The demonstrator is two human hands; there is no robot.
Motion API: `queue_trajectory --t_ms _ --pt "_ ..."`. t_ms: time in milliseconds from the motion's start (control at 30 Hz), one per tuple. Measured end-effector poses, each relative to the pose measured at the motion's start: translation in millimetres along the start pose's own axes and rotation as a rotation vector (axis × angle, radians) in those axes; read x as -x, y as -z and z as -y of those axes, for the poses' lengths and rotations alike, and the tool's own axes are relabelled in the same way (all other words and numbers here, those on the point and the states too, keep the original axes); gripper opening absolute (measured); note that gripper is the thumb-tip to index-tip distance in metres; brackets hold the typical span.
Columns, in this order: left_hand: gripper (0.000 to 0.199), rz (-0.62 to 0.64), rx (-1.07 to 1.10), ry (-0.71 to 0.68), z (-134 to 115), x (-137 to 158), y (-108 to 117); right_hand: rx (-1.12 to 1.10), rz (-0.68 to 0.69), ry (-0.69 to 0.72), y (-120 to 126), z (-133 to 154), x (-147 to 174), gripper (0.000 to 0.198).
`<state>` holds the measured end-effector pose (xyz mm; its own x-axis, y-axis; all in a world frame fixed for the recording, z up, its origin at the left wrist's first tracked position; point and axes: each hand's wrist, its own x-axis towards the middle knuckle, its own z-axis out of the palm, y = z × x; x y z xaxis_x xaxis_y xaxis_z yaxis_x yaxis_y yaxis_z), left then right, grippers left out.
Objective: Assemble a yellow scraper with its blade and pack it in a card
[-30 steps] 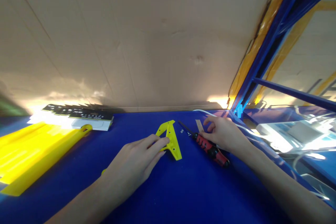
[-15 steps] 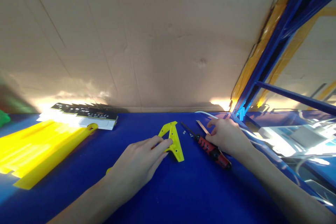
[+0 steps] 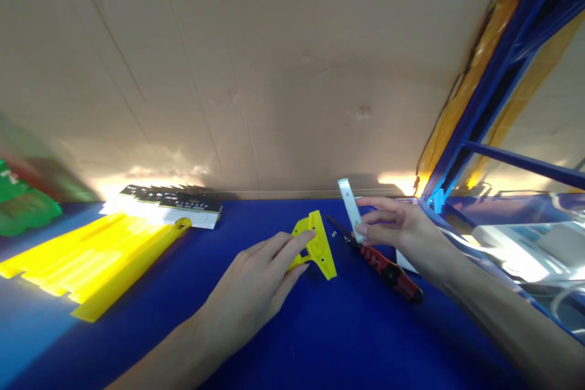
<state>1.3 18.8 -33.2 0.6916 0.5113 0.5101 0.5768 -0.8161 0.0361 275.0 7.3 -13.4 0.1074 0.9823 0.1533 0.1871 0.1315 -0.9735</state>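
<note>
My left hand (image 3: 256, 274) is closed around the handle of a yellow plastic scraper (image 3: 323, 250), whose wide head with small holes points right; my palm hides most of the handle. In my right hand (image 3: 402, 225), a flat shiny metal blade (image 3: 350, 204) is pinched between thumb and fingers and stands tilted above the table. Below that hand lies a red and black screwdriver (image 3: 381, 264), its shaft aimed toward the back left. Tiny metal pieces (image 3: 334, 234), perhaps nuts and screws, lie between the scraper head and the screwdriver shaft.
On the left of the blue table (image 3: 292, 341) are several yellow scraper-like handles (image 3: 132, 262) and a fanned stack of black-and-white cards (image 3: 183, 206). A green bag (image 3: 27, 204) sits at the far left. A blue metal frame (image 3: 484, 109) and white cables stand at the right; cardboard (image 3: 292, 73) rises behind.
My right hand has lifted the metal blade off the table beside the screwdriver and turned it upward. My left hand keeps its hold on the scraper. The view has shifted slightly left.
</note>
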Motion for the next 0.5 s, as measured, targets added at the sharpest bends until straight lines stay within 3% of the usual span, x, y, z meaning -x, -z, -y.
queue_trajectory --t_ms 167,500 --pt "0.040 -0.071 -0.002 -0.102 0.5 -0.4 3.3 -0.071 0.183 -0.109 -25.2 17.8 18.9 0.034" --pt "0.035 -0.142 -0.031 -0.159 10.2 1.4 3.4 0.018 0.189 -0.164 -32.7 23.0 21.3 0.032"
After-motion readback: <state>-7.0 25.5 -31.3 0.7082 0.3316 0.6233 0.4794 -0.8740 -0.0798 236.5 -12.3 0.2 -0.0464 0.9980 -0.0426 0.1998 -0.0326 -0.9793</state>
